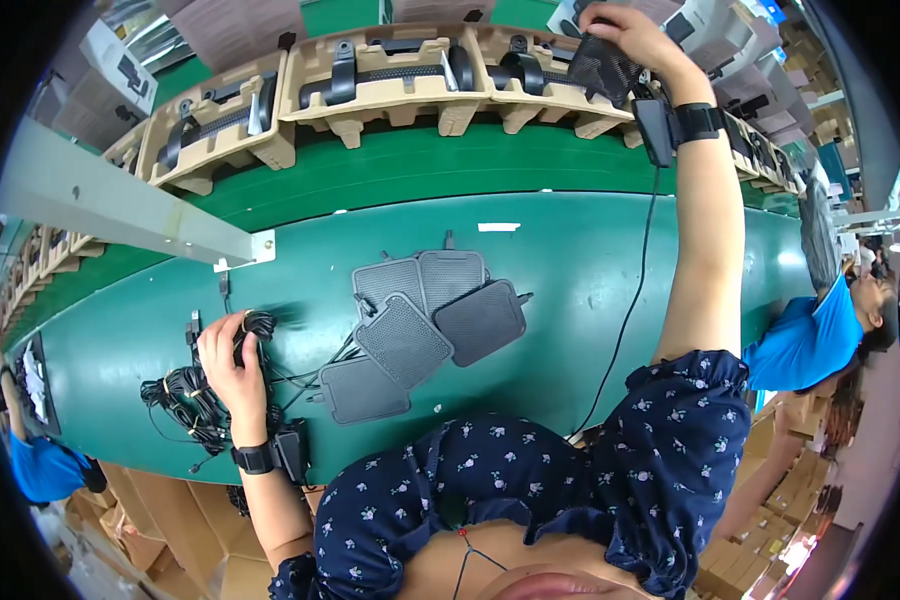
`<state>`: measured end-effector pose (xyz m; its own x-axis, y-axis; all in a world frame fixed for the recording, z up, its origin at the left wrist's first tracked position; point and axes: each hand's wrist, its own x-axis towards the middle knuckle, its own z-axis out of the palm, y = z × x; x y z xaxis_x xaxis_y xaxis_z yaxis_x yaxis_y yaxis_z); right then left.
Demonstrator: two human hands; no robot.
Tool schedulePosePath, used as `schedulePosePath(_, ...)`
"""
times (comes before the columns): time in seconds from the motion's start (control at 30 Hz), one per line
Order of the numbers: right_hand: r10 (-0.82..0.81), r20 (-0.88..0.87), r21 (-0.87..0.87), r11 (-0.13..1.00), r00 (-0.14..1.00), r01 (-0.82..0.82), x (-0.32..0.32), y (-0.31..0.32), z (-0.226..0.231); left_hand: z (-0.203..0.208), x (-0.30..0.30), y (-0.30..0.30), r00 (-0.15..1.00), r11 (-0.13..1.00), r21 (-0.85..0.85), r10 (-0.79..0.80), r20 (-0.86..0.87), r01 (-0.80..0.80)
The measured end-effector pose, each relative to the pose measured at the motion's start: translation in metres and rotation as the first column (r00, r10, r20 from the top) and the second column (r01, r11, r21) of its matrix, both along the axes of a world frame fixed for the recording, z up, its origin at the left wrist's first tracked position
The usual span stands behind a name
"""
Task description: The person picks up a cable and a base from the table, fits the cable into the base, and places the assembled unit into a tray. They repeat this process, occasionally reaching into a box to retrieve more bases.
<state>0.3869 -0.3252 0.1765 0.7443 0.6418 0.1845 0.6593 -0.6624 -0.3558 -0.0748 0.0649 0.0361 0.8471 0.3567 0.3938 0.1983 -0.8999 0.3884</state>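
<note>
Hands of the person, set well apart: the right hand (pixel 635 38) is raised at the upper right, thumb and fingers pinched on the top of a dark mesh pouch (pixel 604 72), while the left hand (pixel 230 368) rests at the left of the table (pixel 570 270), fingers curled against a coil of black cable (pixel 259 324); whether it grips the coil cannot be told. The mesh pouch is at the end tray, in front of part of its contents; whether it touches the tray cannot be made out.

Beside and below the left hand lies a tangle of black cords (pixel 188 402). Near the middle of the table, five flat grey pads (pixel 402 342) form an overlapping group, their faces textured; short stubs project from some edges, and thin cords run from the group toward the left hand. Beyond them lies a small white strip (pixel 499 227).

Each wrist bears a black band with a dark box attached; a cord descends from the right box (pixel 655 132) toward the body. Along the far side, brown molded trays (pixel 395 104) stand in a row on a green belt (pixel 420 160), holding black parts. At the left, a pale metal post (pixel 120 195) slants to the table. Co-workers in blue appear at the right (pixel 805 345) and left edges.
</note>
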Motion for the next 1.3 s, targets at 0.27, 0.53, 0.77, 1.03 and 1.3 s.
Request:
schedulePosePath(0.27, 0.010, 0.640, 0.038, 0.998, 0.768, -0.044, 0.017, 0.012, -0.061, 0.011, 0.000, -0.006, 0.998, 0.999, 0.047, 0.014, 0.058, -0.017)
schedulePosePath(0.53, -0.056, 0.700, -0.236, 0.923, 0.712, 0.304, 0.034, -0.007, -0.111, 0.009, -0.004, -0.006, 0.993, 1.000, 0.004, 0.023, 0.118, -0.023)
schedulePosePath(0.77, 0.000, 0.659, 0.280, 0.928, 0.752, -0.246, -0.112, 0.105, -0.083, 0.012, -0.010, -0.009, 0.982, 0.996, 0.057, 0.059, 0.179, -0.070)
schedulePosePath(1.03, 0.735, -0.357, 0.446, 0.677, 0.577, -0.586, -0.321, 0.209, -0.057, 0.054, 0.002, -0.040, 0.841, 0.926, 0.223, -0.371, 0.394, 0.304)
schedulePosePath(1.3, 0.702, -0.594, 0.659, 0.705, 0.393, -0.263, -0.344, 0.227, -0.054, 0.037, -0.009, -0.040, 0.803, 0.520, -0.681, -0.017, 0.595, 0.516)
